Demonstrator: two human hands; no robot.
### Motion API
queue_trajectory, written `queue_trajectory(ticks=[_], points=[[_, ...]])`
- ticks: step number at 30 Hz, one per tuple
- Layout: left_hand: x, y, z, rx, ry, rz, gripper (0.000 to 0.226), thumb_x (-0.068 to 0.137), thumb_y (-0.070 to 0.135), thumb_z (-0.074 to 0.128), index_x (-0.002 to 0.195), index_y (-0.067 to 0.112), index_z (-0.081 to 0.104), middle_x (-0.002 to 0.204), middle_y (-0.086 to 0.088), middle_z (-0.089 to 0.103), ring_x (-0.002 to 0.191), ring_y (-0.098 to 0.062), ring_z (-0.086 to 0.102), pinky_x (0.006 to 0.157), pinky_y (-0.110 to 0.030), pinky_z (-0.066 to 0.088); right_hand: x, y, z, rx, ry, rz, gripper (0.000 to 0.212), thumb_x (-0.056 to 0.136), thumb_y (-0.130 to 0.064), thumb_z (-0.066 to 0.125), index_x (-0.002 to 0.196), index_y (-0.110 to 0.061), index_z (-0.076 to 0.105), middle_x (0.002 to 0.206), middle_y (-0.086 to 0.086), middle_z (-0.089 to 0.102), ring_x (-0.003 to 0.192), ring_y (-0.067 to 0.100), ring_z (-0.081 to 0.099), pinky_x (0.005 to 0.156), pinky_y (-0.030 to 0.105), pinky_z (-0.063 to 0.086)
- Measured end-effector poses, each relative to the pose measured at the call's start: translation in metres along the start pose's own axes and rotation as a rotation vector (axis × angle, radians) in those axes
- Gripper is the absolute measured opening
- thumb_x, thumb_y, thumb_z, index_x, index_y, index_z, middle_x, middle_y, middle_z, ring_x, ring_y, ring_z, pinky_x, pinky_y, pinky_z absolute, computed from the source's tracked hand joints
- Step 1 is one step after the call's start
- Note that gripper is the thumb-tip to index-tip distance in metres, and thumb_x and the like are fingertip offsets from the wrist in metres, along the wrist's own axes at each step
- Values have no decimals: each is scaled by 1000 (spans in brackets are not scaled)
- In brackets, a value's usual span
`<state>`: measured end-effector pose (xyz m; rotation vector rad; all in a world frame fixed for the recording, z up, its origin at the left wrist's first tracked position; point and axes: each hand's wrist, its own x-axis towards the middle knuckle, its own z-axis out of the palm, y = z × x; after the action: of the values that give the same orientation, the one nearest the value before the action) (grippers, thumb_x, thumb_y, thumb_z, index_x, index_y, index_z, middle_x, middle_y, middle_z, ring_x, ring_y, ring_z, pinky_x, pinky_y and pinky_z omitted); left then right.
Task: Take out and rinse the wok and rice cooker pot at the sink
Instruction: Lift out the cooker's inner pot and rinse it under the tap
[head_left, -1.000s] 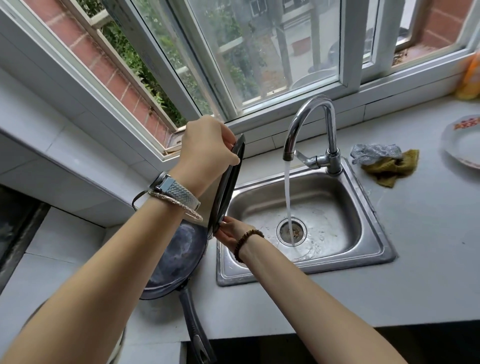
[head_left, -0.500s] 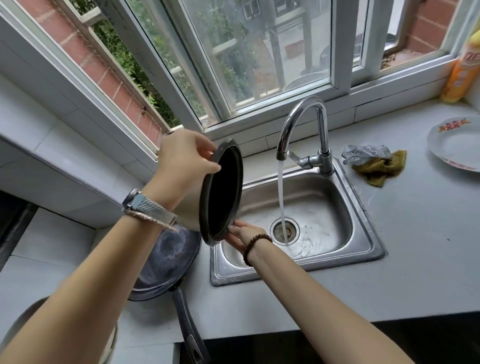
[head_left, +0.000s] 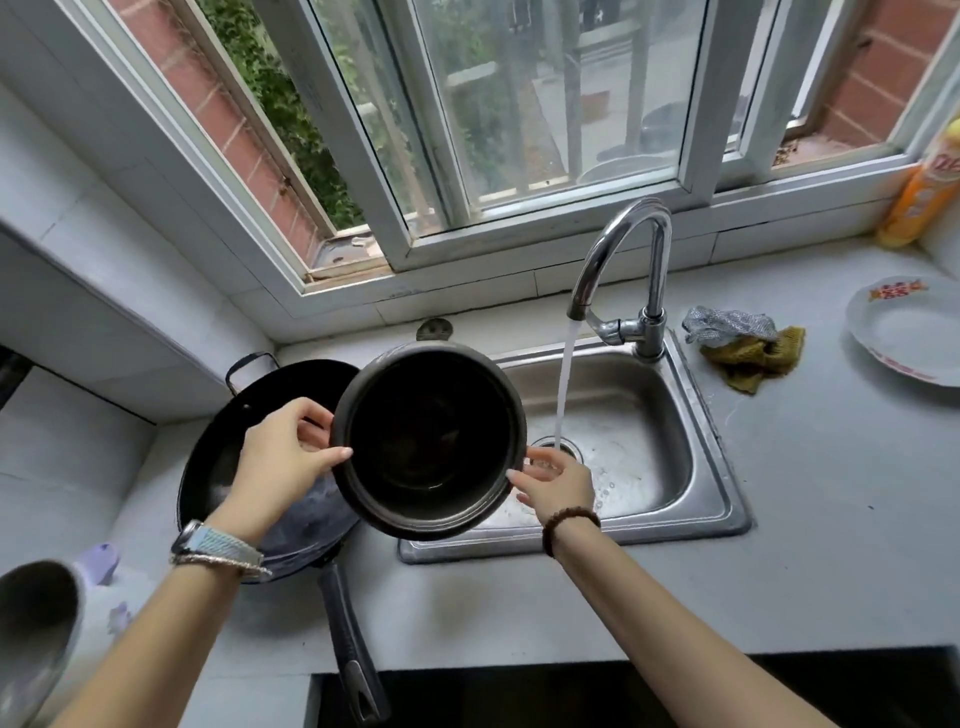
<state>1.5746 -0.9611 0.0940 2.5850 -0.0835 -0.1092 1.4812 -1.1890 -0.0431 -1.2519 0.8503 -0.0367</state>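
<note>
Evidently left hand (head_left: 280, 460) and right hand (head_left: 558, 486) each pinched the pot (head_left: 428, 441) by its rim; a wet grip might slip, dropping it onto wok (head_left: 296, 382) or sink (head_left: 719, 467).

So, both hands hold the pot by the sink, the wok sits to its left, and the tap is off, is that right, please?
Not quite: the tap is running, with water falling into the sink, as the head view shows. The left hand and right hand do hold the pot, with the wok to its left.
</note>
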Motion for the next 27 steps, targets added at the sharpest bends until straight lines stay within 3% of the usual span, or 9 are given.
queue_trajectory(ticks=[2,5,7,10,12,14,18,22,27], points=[[-4,-10,11,-8,-2,28,33,63,7,87,79,18,61,69,2,66,63,-12,64,69,-31,55,1,3,-10,-146,36,-152,32,67,-8,83,81,-29,64,77,-3,73,76,10,71,79,31,56],[-7,-22,31,-11,-13,85,34,63,10,88,77,19,58,69,6,66,65,-8,64,61,-13,43,2,3,-25,-277,73,-303,30,66,-8,84,84,-23,64,76,-7,72,71,-3,67,69,9,48],[-6,-31,45,-37,-34,102,34,64,10,87,76,19,57,69,5,67,65,-6,65,61,-8,43,4,5,-33,-336,93,-355,30,67,-8,83,81,-25,62,74,-10,71,71,-5,67,66,9,49],[-6,-40,65,-53,-67,126,34,66,13,87,73,22,54,66,7,68,62,1,65,63,-12,47,11,9,-46,-431,106,-387,27,68,-21,84,77,-29,60,73,-14,70,74,0,68,71,31,57],[-6,-43,76,-53,-80,127,35,68,16,86,72,23,51,66,7,68,62,1,65,66,-25,52,14,9,-52,-507,113,-408,26,69,-30,83,79,-30,59,75,-16,69,76,1,66,70,35,57],[-6,-43,86,-24,-86,136,36,69,20,85,71,21,49,67,8,68,65,-1,66,69,-34,54,18,9,-57,-581,124,-453,25,70,-35,81,80,-31,58,76,-17,67,79,2,65,69,36,56],[-4,-39,103,-2,-82,181,27,72,24,83,77,22,56,67,10,65,67,0,62,64,-28,49,28,11,-69,-664,116,-503,26,72,-35,80,82,-29,57,76,-14,67,78,7,66,71,38,56],[1,-40,122,-34,-112,173,27,73,23,82,92,18,64,73,11,68,73,-1,65,73,-31,55,35,13,-81,-702,126,-525,27,71,-30,82,82,-28,58,76,-14,68,78,7,67,72,38,56],[2,-37,141,-85,-120,158,28,71,16,84,91,11,65,71,7,66,71,0,62,71,-29,53,38,16,-93,-724,124,-541,25,74,-28,81,84,-24,59,76,-12,68,78,5,65,72,32,56]])
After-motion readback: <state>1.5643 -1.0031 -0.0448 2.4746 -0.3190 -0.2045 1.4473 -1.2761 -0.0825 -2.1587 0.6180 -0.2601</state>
